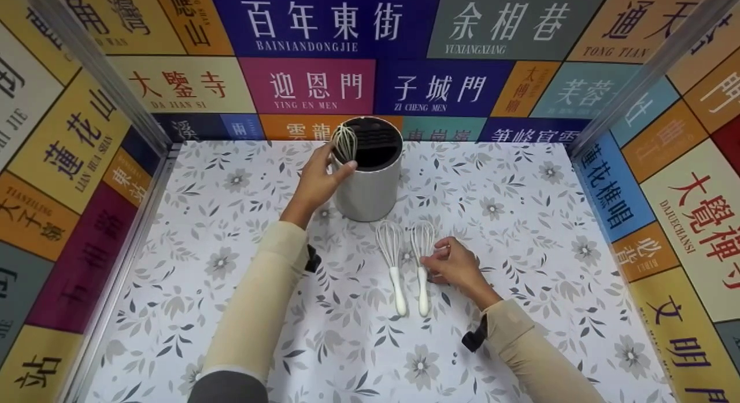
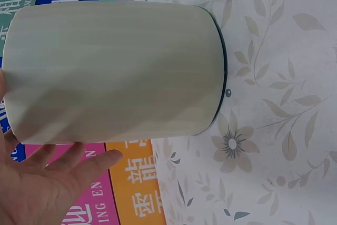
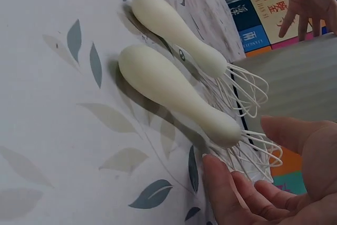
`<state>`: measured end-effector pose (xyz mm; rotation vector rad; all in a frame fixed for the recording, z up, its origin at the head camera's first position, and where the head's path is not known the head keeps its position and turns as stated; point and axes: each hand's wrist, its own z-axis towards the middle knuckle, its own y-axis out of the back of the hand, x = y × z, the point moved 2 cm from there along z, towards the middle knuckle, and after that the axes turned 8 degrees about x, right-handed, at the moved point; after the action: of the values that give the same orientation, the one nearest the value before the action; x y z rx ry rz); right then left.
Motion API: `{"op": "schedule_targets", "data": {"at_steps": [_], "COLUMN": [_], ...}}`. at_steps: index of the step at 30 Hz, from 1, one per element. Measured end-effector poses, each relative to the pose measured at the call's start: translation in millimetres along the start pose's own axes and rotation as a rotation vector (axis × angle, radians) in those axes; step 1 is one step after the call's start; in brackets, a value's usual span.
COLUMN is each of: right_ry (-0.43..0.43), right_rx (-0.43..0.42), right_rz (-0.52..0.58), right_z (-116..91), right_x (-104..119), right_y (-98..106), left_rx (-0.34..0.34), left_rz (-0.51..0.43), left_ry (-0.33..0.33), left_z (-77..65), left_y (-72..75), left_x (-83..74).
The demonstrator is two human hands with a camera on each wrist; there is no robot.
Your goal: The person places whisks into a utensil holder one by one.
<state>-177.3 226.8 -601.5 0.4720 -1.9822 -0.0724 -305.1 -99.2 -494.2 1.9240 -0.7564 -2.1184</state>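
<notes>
A pale grey utensil holder (image 1: pixel 370 198) with a black inside stands upright toward the back of the table. One whisk (image 1: pixel 346 141) has its wire head up at the holder's left rim. My left hand (image 1: pixel 318 177) is beside that rim, thumb and fingers spread about the wire head. In the left wrist view its fingers (image 2: pixel 79 169) are extended along the holder's side. Two white-handled whisks, a left one (image 1: pixel 399 293) and a right one (image 1: pixel 423 293), lie side by side before the holder. My right hand (image 1: pixel 457 267) is at the right whisk, thumb and fingers apart near its wires.
A white floral cloth (image 1: pixel 491 357) covers the table. Printed panels with large characters (image 1: pixel 315 85) rise behind it and on both sides. Metal posts (image 1: pixel 110 73) mark the back corners. Both forearms reach in from the front.
</notes>
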Motion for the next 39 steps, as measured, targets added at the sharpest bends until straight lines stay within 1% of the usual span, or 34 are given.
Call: {"op": "schedule_targets", "data": {"at_steps": [6, 14, 24, 28, 31, 35, 39], "right_ry": [-0.015, -0.016, -0.048, -0.038, -0.034, -0.041, -0.030], "right_rx": [0.000, 0.002, 0.024, 0.041, 0.051, 0.048, 0.046], "right_rz": [-0.008, -0.044, -0.007, -0.055, -0.069, -0.040, -0.027], "right_z": [-3, -4, -3, -3, -4, -5, -5], "right_x": [-1, -1, -4, -3, -2, 2, 8], "right_y": [-8, -10, -16, -15, -15, -14, -12], "left_rx": [-0.008, -0.015, -0.007, -0.001, 0.002, -0.002, -0.010], "left_rz": [-0.001, 0.015, 0.009, 0.004, -0.001, -0.001, 0.005], "left_ry": [-0.011, -0.014, -0.007, 0.008, 0.017, 0.009, 0.010], "left_z": [0.5, 1.3, 1.2, 0.0, -0.8, -0.4, 0.7], "left_y": [0.1, 0.3, 0.0, 0.4, 0.5, 0.5, 0.3], "left_x": [1.0, 1.2, 0.1, 0.3, 0.4, -0.5, -0.7]}}
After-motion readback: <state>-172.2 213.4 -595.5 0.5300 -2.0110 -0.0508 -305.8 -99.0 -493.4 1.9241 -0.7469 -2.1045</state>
